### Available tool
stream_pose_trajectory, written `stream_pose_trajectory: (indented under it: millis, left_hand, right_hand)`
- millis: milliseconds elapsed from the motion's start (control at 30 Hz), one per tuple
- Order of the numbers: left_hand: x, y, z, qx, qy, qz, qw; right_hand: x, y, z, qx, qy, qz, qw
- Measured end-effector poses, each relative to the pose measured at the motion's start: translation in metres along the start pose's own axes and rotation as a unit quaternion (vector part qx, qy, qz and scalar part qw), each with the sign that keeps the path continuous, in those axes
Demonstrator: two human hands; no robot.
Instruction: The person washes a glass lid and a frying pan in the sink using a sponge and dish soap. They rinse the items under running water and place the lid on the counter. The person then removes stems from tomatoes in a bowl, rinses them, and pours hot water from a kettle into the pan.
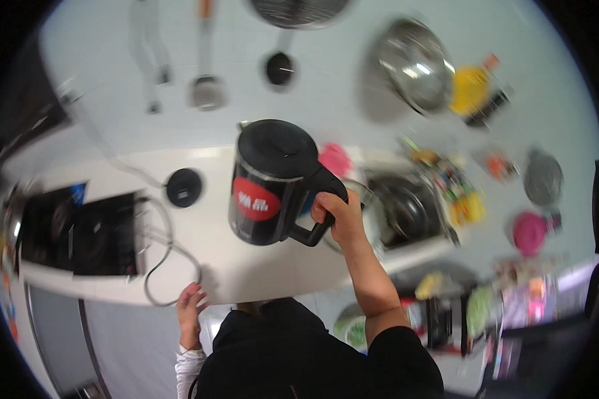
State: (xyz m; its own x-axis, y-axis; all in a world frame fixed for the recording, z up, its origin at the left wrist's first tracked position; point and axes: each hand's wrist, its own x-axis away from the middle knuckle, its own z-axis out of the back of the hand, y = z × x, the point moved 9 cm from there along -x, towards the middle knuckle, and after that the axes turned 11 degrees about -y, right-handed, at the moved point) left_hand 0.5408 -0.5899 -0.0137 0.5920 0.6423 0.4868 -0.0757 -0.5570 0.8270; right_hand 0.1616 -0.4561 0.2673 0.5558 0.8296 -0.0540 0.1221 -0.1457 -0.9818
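Note:
A black electric kettle with a red sticker is held up over the white countertop. My right hand is closed around its handle, and the lid is down. At the counter's front edge, my left hand has its fingers apart and holds nothing; a looped dark cable lies just above it. The round black kettle base sits on the counter left of the kettle, its cord running toward the wall.
Black induction cooktops occupy the counter's left part. Behind my right hand is a glass bowl, beside a sink holding a dark pan. A pink item lies near the wall. Utensils and a metal bowl hang on the wall.

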Motion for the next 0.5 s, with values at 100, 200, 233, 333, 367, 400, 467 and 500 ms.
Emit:
stream_pose_trajectory:
  millis: [100, 200, 233, 333, 367, 400, 467, 500]
  left_hand:
    - [-0.033, 0.001, -0.033, -0.026, -0.068, 0.006, 0.997]
    - [-0.051, 0.010, -0.070, -0.045, -0.089, 0.016, 0.995]
    - [-0.056, 0.013, -0.081, -0.053, -0.095, 0.008, 0.994]
    - [-0.066, 0.012, -0.121, -0.062, -0.106, 0.011, 0.992]
    - [-0.067, 0.009, -0.130, -0.064, -0.105, 0.008, 0.992]
    - [-0.069, 0.004, -0.138, -0.060, -0.101, 0.005, 0.993]
    - [-0.066, -0.006, -0.166, -0.060, -0.098, 0.005, 0.993]
    - [-0.063, -0.014, -0.179, -0.055, -0.091, 0.009, 0.994]
  right_hand:
    - [0.077, -0.053, 0.073, 0.088, 0.093, 0.003, 0.992]
    - [0.147, -0.098, 0.149, 0.187, 0.241, -0.044, 0.951]
    - [0.163, -0.117, 0.165, 0.195, 0.282, -0.030, 0.939]
    - [0.201, -0.137, 0.250, 0.311, 0.318, -0.115, 0.888]
    - [0.204, -0.136, 0.278, 0.344, 0.306, -0.138, 0.877]
    - [0.206, -0.131, 0.307, 0.356, 0.306, -0.169, 0.866]
    - [0.211, -0.120, 0.366, 0.380, 0.310, -0.233, 0.840]
    - [0.211, -0.114, 0.395, 0.382, 0.300, -0.261, 0.834]
